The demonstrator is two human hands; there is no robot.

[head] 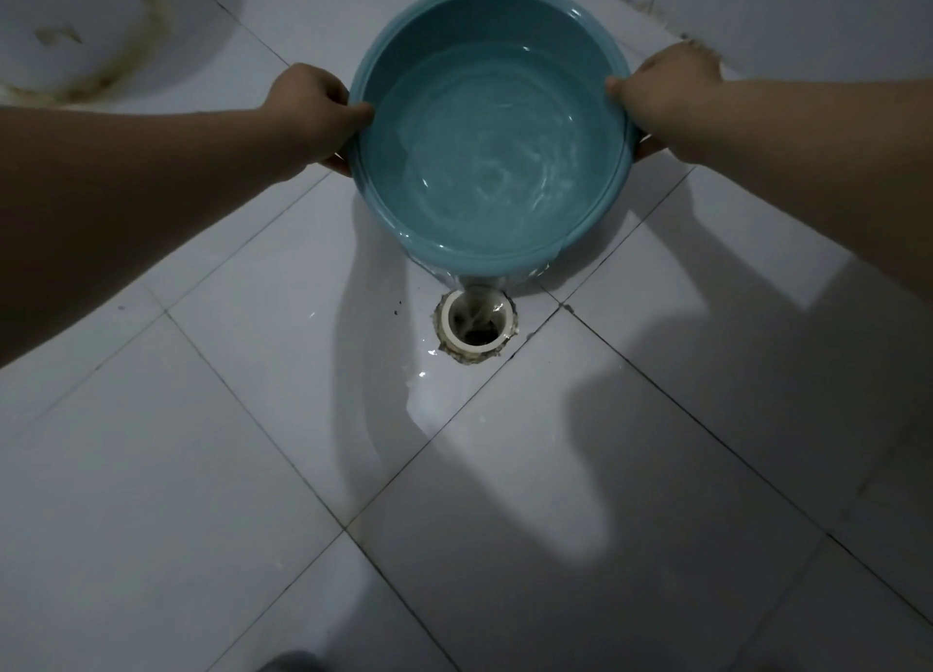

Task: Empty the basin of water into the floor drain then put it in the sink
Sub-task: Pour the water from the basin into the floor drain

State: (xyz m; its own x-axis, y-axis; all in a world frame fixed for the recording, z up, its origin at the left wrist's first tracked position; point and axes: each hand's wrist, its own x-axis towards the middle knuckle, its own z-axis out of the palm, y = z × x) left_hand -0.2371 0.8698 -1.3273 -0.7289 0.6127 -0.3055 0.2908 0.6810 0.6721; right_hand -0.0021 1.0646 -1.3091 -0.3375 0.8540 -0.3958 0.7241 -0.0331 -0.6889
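Observation:
A round teal basin holding water is tilted toward me just above the white tiled floor. My left hand grips its left rim and my right hand grips its right rim, thumbs over the edge. Water spills over the near rim in a thin sheet into the round floor drain, an open hole with a white collar directly below the basin's near edge. No sink shows in this view.
White floor tiles with dark grout lines fill the view, wet around the drain. A white curved fixture with stained edges sits at the far left. A wall base with grime runs along the far right.

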